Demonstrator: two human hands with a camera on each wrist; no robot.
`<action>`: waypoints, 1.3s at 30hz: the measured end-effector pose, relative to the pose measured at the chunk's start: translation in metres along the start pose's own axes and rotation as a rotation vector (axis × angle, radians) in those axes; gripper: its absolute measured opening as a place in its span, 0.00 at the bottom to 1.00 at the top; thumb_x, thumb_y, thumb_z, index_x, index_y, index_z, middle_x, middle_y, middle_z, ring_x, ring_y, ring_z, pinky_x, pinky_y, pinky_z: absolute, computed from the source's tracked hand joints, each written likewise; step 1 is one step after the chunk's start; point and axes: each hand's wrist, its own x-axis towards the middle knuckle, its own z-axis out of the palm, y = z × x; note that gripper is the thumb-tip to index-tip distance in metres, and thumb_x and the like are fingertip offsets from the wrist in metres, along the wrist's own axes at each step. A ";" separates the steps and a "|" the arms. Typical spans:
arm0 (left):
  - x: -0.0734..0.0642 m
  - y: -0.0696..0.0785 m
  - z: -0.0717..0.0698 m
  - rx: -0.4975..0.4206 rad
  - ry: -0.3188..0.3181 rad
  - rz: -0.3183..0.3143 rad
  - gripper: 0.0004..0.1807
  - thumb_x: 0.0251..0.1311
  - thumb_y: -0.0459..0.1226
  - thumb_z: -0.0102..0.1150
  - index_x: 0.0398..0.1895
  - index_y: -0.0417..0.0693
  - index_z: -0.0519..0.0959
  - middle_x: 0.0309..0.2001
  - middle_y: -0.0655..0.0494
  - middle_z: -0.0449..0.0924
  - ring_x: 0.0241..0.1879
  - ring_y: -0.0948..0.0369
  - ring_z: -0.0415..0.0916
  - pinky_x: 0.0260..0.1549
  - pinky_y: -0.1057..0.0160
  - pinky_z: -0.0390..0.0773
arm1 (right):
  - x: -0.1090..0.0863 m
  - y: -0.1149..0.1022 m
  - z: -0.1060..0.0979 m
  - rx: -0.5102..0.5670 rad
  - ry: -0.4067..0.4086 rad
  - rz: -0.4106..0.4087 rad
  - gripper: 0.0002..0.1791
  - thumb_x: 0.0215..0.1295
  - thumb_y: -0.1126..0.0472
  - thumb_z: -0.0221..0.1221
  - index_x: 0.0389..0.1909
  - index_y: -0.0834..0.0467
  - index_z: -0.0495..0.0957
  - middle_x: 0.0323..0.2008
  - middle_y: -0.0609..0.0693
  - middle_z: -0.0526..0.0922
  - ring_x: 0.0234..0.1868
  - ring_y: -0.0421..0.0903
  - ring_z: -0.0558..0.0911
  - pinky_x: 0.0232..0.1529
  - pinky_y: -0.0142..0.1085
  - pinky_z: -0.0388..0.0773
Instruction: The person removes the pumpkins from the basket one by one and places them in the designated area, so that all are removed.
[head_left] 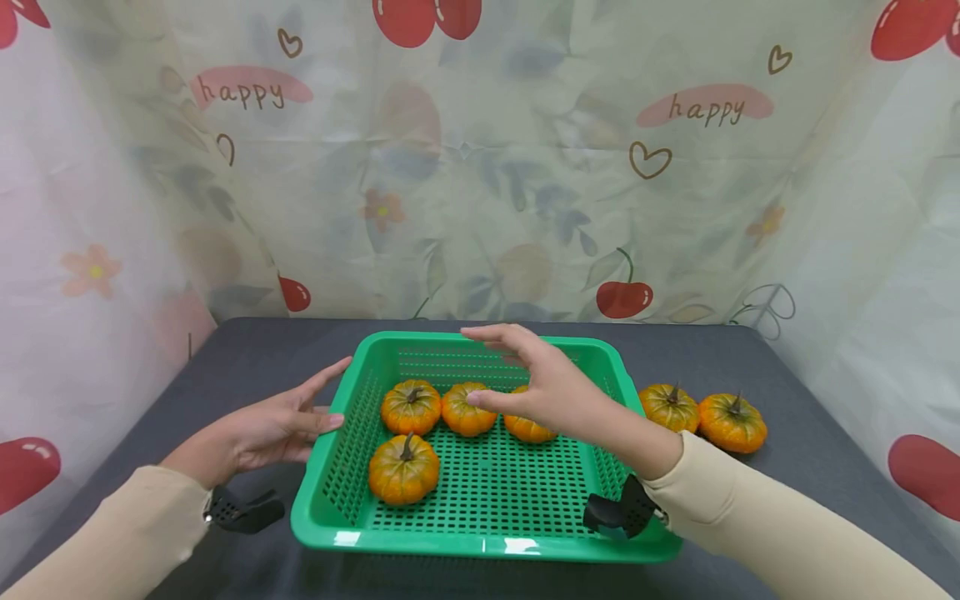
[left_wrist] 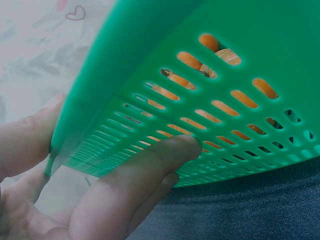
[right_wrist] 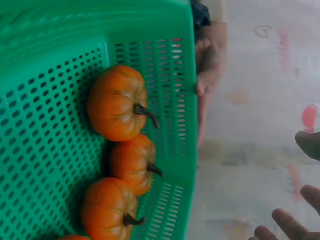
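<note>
A green perforated plastic basket (head_left: 480,543) stands on the dark table, with several small orange pumpkins inside. One pumpkin (head_left: 403,472) is at the front left; behind it another pumpkin (head_left: 411,407), a middle pumpkin (head_left: 463,417) and a partly covered pumpkin (head_left: 528,427) form a row. My left hand (head_left: 272,427) holds the basket's left rim, and in the left wrist view its fingers (left_wrist: 145,172) lie against the slotted outer wall. Over the basket's back right half hovers my right hand (head_left: 551,382), fingers spread and holding nothing.
Two more pumpkins sit side by side right of the basket, one (head_left: 667,410) close to its wall and the other (head_left: 732,425) farther right. A printed curtain (head_left: 480,208) hangs behind the table (head_left: 255,358) and along both sides. Each wrist carries a black device.
</note>
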 end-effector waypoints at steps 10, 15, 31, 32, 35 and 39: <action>-0.001 0.001 0.001 -0.007 0.006 -0.003 0.50 0.70 0.32 0.51 0.75 0.76 0.26 0.73 0.28 0.43 0.56 0.43 0.77 0.52 0.40 0.77 | 0.015 0.006 0.029 0.008 -0.160 0.012 0.34 0.60 0.51 0.67 0.66 0.39 0.67 0.67 0.38 0.66 0.70 0.45 0.65 0.69 0.47 0.65; -0.001 0.001 0.000 -0.011 0.004 -0.007 0.50 0.70 0.32 0.50 0.75 0.76 0.26 0.73 0.28 0.42 0.56 0.43 0.77 0.52 0.40 0.76 | 0.024 0.007 0.042 0.008 -0.248 0.004 0.35 0.59 0.52 0.68 0.67 0.42 0.67 0.67 0.39 0.67 0.68 0.43 0.67 0.68 0.44 0.66; 0.000 0.002 0.001 -0.026 -0.003 -0.013 0.51 0.70 0.32 0.51 0.75 0.76 0.26 0.74 0.27 0.39 0.57 0.43 0.76 0.52 0.39 0.76 | 0.047 0.025 0.073 0.009 -0.519 0.090 0.40 0.58 0.53 0.68 0.71 0.48 0.62 0.70 0.41 0.63 0.70 0.48 0.65 0.67 0.46 0.69; 0.000 0.002 0.001 -0.026 -0.004 -0.013 0.51 0.70 0.32 0.51 0.75 0.76 0.26 0.74 0.27 0.39 0.57 0.43 0.76 0.53 0.39 0.76 | 0.047 0.027 0.074 0.002 -0.528 0.090 0.40 0.58 0.53 0.68 0.71 0.48 0.62 0.71 0.41 0.63 0.70 0.48 0.66 0.67 0.46 0.69; -0.001 0.002 0.001 -0.022 -0.004 -0.011 0.50 0.70 0.32 0.50 0.75 0.75 0.25 0.74 0.27 0.39 0.57 0.43 0.76 0.53 0.39 0.75 | 0.050 0.030 0.078 -0.002 -0.548 0.092 0.40 0.57 0.55 0.69 0.71 0.50 0.63 0.70 0.42 0.64 0.69 0.48 0.67 0.68 0.43 0.68; -0.001 0.002 0.002 -0.017 -0.003 -0.009 0.50 0.70 0.33 0.50 0.75 0.75 0.25 0.74 0.27 0.38 0.57 0.43 0.76 0.53 0.39 0.75 | 0.052 0.035 0.083 0.000 -0.571 0.092 0.40 0.57 0.57 0.70 0.70 0.51 0.64 0.69 0.43 0.66 0.68 0.45 0.68 0.68 0.39 0.67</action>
